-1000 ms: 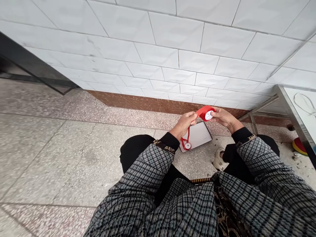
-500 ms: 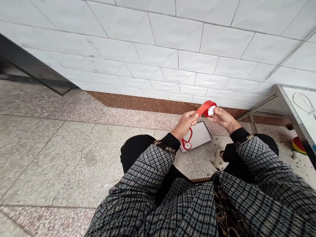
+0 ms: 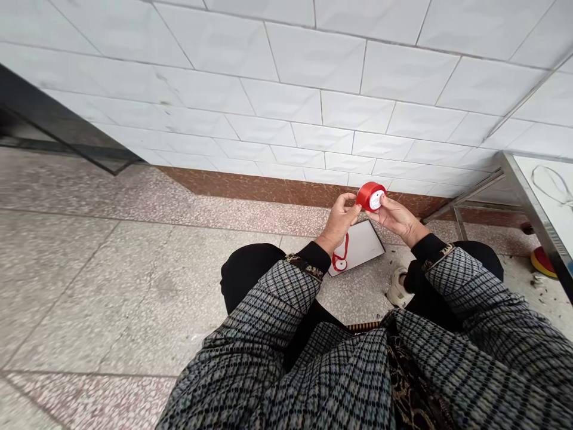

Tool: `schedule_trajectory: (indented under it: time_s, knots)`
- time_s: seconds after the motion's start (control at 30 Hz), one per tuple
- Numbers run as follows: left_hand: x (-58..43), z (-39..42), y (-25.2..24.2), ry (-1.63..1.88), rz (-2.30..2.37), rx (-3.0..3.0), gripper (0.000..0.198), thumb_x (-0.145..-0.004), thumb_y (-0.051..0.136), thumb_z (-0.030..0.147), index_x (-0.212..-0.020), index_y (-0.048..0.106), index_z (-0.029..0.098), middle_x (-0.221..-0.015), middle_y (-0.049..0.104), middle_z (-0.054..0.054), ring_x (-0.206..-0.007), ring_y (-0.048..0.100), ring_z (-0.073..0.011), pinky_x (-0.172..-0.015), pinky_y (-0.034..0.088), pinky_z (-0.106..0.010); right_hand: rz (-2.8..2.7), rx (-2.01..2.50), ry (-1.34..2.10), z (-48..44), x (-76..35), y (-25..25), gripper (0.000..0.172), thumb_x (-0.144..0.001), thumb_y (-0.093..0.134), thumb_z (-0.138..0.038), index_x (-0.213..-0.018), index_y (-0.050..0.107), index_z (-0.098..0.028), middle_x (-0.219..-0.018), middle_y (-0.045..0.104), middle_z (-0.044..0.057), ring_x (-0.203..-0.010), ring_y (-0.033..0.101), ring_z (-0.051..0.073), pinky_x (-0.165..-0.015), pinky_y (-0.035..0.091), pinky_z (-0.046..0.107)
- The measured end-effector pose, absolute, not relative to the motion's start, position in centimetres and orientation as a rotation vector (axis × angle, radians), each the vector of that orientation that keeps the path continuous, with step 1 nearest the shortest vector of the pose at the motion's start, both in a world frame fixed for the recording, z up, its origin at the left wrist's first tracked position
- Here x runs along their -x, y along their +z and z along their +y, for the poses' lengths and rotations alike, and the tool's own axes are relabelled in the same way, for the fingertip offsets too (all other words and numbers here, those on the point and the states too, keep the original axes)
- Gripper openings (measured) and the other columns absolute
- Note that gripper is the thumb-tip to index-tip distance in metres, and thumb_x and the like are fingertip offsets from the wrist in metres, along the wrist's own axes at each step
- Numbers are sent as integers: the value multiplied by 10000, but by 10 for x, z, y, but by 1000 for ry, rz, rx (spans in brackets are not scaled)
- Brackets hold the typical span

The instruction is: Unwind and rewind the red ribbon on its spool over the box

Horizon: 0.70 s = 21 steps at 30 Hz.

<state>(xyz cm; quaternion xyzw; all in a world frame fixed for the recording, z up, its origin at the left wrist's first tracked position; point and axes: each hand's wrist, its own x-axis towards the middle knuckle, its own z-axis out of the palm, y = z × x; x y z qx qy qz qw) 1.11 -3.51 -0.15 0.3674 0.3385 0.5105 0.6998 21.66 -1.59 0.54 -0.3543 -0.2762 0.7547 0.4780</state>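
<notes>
Both hands are raised over the floor in front of my knees. My right hand (image 3: 394,216) grips a red ribbon spool (image 3: 370,196) with a white label on its face. My left hand (image 3: 340,217) pinches the spool's left edge, where the loose ribbon end meets the roll. Below the hands a white card (image 3: 363,243) lies on the floor. A thin red ribbon loop with a small white-centred spool (image 3: 339,260) rests on the card's near corner.
A white tiled wall (image 3: 313,107) with a brown skirting stands just beyond the card. A metal-framed table (image 3: 532,203) is at the right, with a red and yellow object (image 3: 542,261) under it. A white shoe (image 3: 396,288) shows by my right knee. Speckled floor stretches left.
The stretch of ribbon pulled out between my hands has closed up; my left hand has moved right and up to the spool. The spool rose slightly.
</notes>
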Motion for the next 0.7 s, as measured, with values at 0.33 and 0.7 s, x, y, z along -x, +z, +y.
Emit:
schedule_trajectory:
  time_s: [0.33, 0.7]
  knots:
    - [1, -32, 3, 931, 540, -760, 540, -730, 1072, 443, -1024, 692, 197, -539, 397, 149, -456, 251, -30, -549, 234, -237, -718, 885, 1880, -21, -210, -1, 426, -836, 1093, -395, -1123, 815, -246, -1138, 886, 52, -1051, 830, 224, -914, 728, 316]
    - [24, -28, 8, 551, 643, -830, 358, -782, 1016, 257, -961, 718, 175, -589, 409, 122, -463, 208, -18, -531, 139, -220, -1705, 1114, 1689, -3, -242, 33, 504, -680, 1082, -250, -1155, 914, -263, -1148, 869, 15, -1058, 758, 230, -1048, 600, 374]
